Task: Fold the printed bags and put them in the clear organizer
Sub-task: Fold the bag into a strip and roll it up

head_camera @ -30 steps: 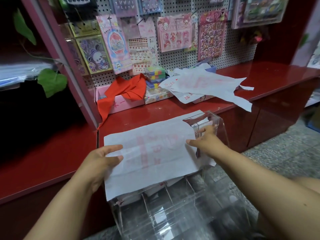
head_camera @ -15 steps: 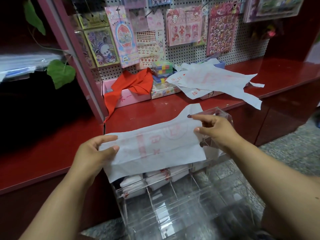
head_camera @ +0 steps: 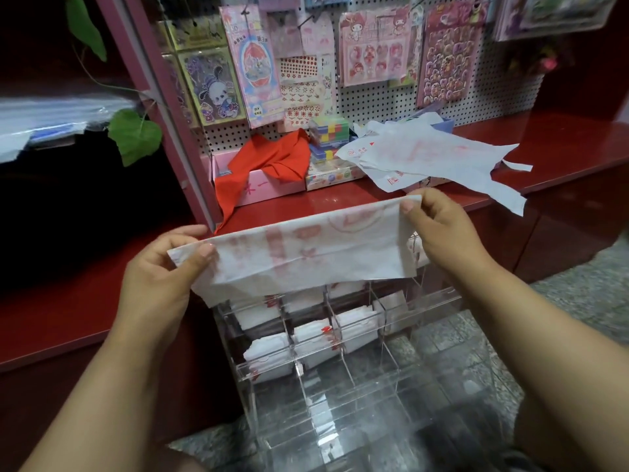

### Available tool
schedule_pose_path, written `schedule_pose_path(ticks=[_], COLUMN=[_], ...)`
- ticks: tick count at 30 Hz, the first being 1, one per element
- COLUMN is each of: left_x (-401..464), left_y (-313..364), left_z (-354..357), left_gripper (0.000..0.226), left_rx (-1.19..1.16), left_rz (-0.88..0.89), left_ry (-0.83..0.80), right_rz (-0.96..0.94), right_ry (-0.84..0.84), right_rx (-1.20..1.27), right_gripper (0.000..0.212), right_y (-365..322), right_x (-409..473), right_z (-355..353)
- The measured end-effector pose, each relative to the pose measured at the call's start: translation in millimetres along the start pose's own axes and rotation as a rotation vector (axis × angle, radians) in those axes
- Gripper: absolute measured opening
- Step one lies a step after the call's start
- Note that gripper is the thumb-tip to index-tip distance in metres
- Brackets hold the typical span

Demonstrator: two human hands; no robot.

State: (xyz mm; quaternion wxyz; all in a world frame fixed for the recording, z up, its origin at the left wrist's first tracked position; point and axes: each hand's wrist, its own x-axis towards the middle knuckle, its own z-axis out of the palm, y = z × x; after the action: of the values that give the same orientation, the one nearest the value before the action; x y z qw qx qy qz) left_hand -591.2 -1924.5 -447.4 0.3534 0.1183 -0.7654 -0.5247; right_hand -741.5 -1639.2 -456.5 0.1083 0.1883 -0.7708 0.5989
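A white bag with red print (head_camera: 306, 253) is stretched between my hands as a folded strip, held up over the clear organizer (head_camera: 357, 369). My left hand (head_camera: 163, 264) pinches its left end between thumb and fingers. My right hand (head_camera: 439, 229) pinches its upper right corner. The organizer stands in front of the red counter, and several of its back compartments hold folded white bags (head_camera: 316, 338). Its front compartments look bare. A loose pile of unfolded printed bags (head_camera: 429, 155) lies on the counter at the back right.
The red counter (head_camera: 561, 144) runs across the back, under a pegboard (head_camera: 374, 103) hung with sticker sheets. A red cloth (head_camera: 269, 158) spills from a pink box (head_camera: 262, 189), beside a stack of coloured boxes (head_camera: 328, 137). A lower red shelf (head_camera: 68, 294) is at the left, stone floor at the right.
The bag lay flat on top of the organizer. Both hands have folded it lengthwise into a narrower strip and lifted it, which uncovers the filled compartments below.
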Motion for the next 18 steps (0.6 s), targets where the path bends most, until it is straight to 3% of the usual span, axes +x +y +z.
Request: schedule_pose_path(ticks=[4,7,9,11,12,15,18], left_x=[-4.4,-1.9,0.2,1.7,2.2,3.0,4.6], left_y=[-1.9,-9.7,-13.8,-16.1,-16.2,-17.2,-19.6], left_z=[8.4,13.7,16.2,17.9,18.3,19.0,15.7], left_gripper=[0.021,0.018,0.016,0.014,0.012,0.02,0.062], left_rx=[0.001,0.041,0.062,0.064,0.04,0.026,-0.164], left_rz=[0.029,-0.002,-0.082,-0.163,-0.209,-0.345,-0.504], left_ry=[0.066,0.154,0.168,0.182,0.189,0.185,0.041], right_rz=[-0.074,0.01,0.202,0.364,0.403,0.366,0.298], right_ry=[0.113,0.163,0.053,-0.17,-0.273,-0.376,-0.276], right_rx=[-0.111,-0.105,0.042,0.296,0.337,0.253,0.147], right_gripper=[0.011,0.013,0.032,0.07,0.078,0.061,0.038], right_y=[-7.1,-4.4,1.9,12.4,16.7,23.2,25.7], right_x=[-1.7,-1.9,-1.1,-0.8,-1.6,-4.3,-1.7], right_z=[5.7,12.9,15.1,14.4,13.9,14.1,14.5])
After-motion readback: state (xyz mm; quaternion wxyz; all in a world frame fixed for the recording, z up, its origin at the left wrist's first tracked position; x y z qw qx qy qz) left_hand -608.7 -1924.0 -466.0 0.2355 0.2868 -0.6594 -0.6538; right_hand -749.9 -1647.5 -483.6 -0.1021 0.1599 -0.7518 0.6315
